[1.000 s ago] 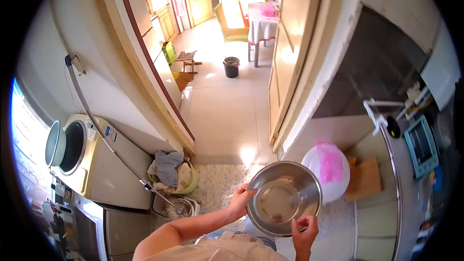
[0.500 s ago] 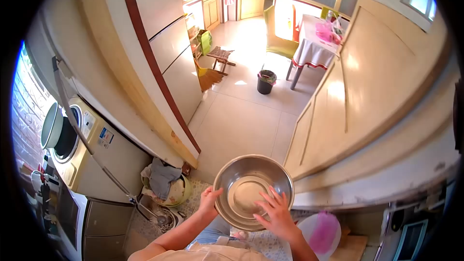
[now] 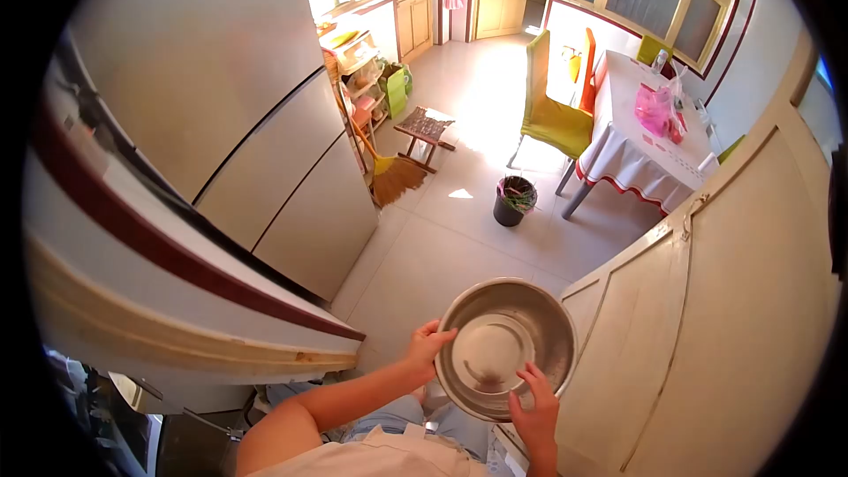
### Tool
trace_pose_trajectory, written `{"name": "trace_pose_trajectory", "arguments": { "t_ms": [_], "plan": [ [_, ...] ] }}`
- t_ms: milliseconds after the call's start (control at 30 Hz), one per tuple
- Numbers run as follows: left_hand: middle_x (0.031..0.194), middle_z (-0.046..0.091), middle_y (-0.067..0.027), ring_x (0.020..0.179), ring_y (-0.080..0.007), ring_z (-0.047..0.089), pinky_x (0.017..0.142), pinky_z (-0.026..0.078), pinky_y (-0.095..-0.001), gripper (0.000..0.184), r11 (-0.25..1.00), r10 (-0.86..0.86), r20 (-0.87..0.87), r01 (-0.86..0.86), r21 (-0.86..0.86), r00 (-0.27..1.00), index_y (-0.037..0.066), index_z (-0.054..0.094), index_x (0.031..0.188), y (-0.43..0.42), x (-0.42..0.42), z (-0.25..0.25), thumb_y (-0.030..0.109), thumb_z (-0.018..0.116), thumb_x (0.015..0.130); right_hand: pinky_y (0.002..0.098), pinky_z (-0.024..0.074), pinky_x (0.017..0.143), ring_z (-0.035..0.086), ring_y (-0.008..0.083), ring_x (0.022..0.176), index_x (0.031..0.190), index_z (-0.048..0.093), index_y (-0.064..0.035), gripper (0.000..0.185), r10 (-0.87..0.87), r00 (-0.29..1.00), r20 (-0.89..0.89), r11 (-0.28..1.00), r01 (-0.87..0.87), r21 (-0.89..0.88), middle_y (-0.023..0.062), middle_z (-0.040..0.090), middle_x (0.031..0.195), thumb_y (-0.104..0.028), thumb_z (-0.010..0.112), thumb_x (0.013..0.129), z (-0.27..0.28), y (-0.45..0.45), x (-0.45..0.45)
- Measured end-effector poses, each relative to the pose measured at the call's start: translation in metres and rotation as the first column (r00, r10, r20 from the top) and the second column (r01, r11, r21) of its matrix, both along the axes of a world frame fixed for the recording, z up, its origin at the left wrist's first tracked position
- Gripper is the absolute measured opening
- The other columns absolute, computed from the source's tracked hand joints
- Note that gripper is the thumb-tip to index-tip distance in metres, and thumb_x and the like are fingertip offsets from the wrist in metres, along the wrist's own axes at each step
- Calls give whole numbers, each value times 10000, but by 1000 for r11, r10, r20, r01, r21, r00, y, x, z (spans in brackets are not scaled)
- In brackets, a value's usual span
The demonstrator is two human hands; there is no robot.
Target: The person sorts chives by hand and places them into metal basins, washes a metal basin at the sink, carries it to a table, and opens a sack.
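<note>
A round stainless steel basin (image 3: 555,336) is held in front of my body, tilted so that its inside faces me. My left hand (image 3: 427,349) is closed on its left rim, with the thumb over the edge and the other fingers behind. Over the lower right part of the basin, my right hand (image 3: 535,411) has its fingers and thumb apart. It overlaps the rim there, and whether it touches the metal is unclear. A darkish smudge, perhaps a reflection, shows on the basin's bottom.
A wooden door (image 3: 707,300) stands close on the right, a refrigerator (image 3: 291,185) on the left. Ahead on the tiled floor are a waste bin (image 3: 512,203), a broom (image 3: 395,178), a folding stool (image 3: 426,128), a green-covered chair (image 3: 556,124) and a cloth-covered table (image 3: 618,93).
I have moved forward into the doorway, and the washing machine has left the view. The basin came along in my left hand. My right hand shifted toward the basin's lower right rim.
</note>
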State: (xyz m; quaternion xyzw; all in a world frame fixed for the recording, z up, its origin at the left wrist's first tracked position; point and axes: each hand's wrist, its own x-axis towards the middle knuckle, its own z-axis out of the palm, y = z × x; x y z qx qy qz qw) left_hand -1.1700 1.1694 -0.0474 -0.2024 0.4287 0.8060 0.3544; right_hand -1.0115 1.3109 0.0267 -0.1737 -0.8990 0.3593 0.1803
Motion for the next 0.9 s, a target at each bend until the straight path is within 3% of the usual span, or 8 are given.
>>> {"name": "trace_pose_trajectory", "arguments": {
  "t_ms": [33, 233, 367, 467, 500, 600, 767, 900],
  "plan": [
    [800, 615, -70, 690, -146, 597, 604, 523, -297, 76, 1000, -24, 7, 23, 18, 1000, 39, 577, 859, 25, -15, 2, 14, 588, 788, 329, 437, 815, 577, 258, 929, 1003, 583, -46, 329, 2, 999, -49, 992, 4, 123, 144, 583, 1067, -5, 620, 678, -1, 22, -9],
    [747, 598, -42, 655, -138, 586, 572, 516, -296, 47, 998, -33, 27, 31, 55, 999, 57, 572, 822, 165, -85, 14, 24, 586, 792, 356, 389, 894, 525, 264, 1021, 1027, 556, -4, 310, -394, 911, -119, 910, 368, -192, 128, 566, 1107, 11, 574, 718, -18, 153, -65],
    [761, 592, -49, 658, -155, 583, 570, 515, -304, 61, 996, 94, 73, -94, -2, 993, 52, 562, 827, 238, -141, 25, 33, 600, 782, 321, 402, 852, 516, 217, 1018, 1139, 493, -15, 388, -386, 872, -300, 869, 453, 198, 116, 501, 1195, -26, 571, 759, -10, 245, -137],
    [779, 589, -68, 681, -174, 591, 596, 523, -320, 98, 979, 204, 39, -204, 6, 978, 45, 556, 837, 276, -194, 35, 30, 619, 763, 307, 439, 760, 508, 197, 985, 1195, 437, -32, 472, -564, 804, -191, 826, 542, -157, 113, 472, 1214, -69, 602, 755, -7, 304, -203],
    [791, 587, -79, 700, -185, 595, 618, 529, -333, 105, 969, 245, 28, -245, -4, 969, 39, 547, 838, 283, -212, 19, 23, 616, 761, 281, 454, 665, 532, 177, 853, 1223, 398, -40, 534, -571, 818, -69, 775, 510, -373, 111, 491, 1179, -100, 627, 745, 10, 314, -229],
    [816, 578, -106, 742, -217, 601, 663, 534, -357, 92, 966, 254, -45, -251, 62, 966, 31, 516, 841, 313, -263, 19, 9, 581, 779, 227, 443, 514, 542, 105, 562, 848, 516, -5, 229, -352, 908, 225, 688, 415, -595, 64, 585, 724, -183, 641, 777, -22, 383, -274],
    [823, 584, -92, 746, -205, 602, 660, 531, -355, 72, 977, 191, -86, -198, -80, 978, 44, 507, 842, 391, -355, 24, -8, 535, 800, 215, 432, 425, 535, 90, 487, 739, 538, -21, 148, -192, 946, 260, 587, 323, -742, 26, 563, 609, -148, 589, 796, -32, 462, -352],
    [791, 591, -72, 702, -181, 599, 618, 526, -330, 66, 999, -13, -168, 5, -48, 986, 48, 510, 819, 479, -430, 30, 31, 571, 802, 214, 450, 440, 546, 98, 485, 761, 552, -27, 102, -352, 910, 221, 442, 369, -817, 36, 580, 625, -124, 573, 783, -35, 524, -394]
  ]
}}
